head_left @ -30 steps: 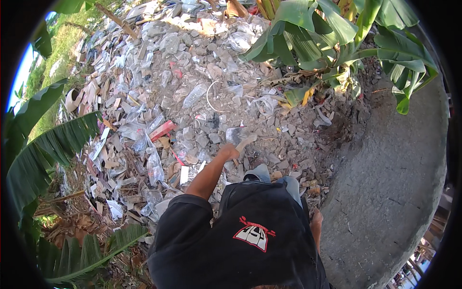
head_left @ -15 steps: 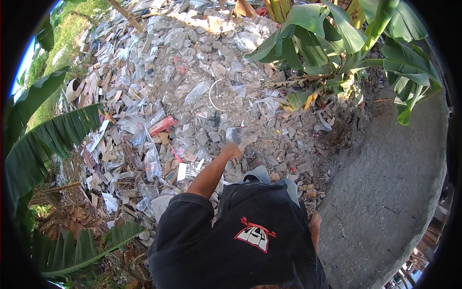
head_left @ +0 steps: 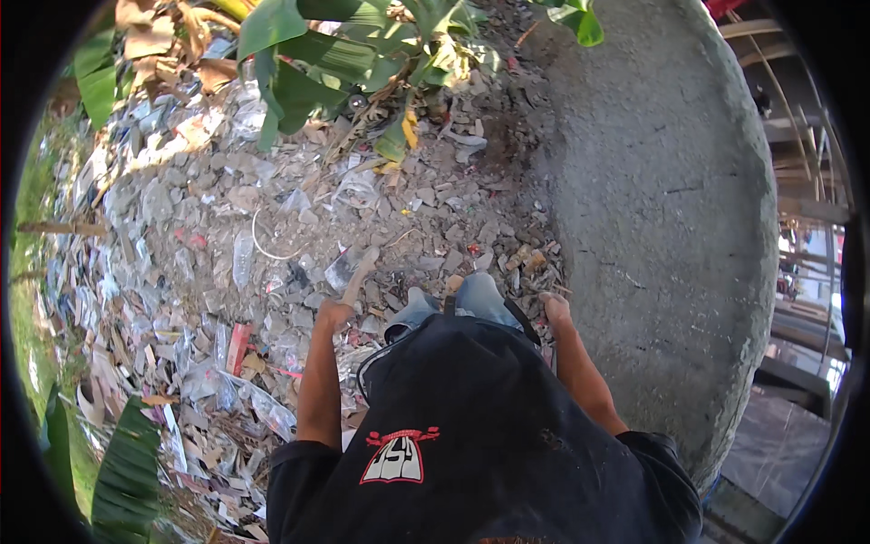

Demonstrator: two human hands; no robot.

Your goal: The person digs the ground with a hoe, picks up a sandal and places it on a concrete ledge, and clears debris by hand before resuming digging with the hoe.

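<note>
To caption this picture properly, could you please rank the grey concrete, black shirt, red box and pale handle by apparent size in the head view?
1. Grey concrete
2. Black shirt
3. Red box and pale handle in the left hand: too alike to rank.

Both bare forearms [head_left: 319,385] extend forward; the left hand [head_left: 335,315] is curled, the right hand [head_left: 555,310] is near the right knee [head_left: 482,296].

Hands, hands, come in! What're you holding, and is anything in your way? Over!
Left hand closed on pale wooden handle. Right hand beside grey concrete, grip unclear. Loose rubble around the handle, possibly in the way.
</note>
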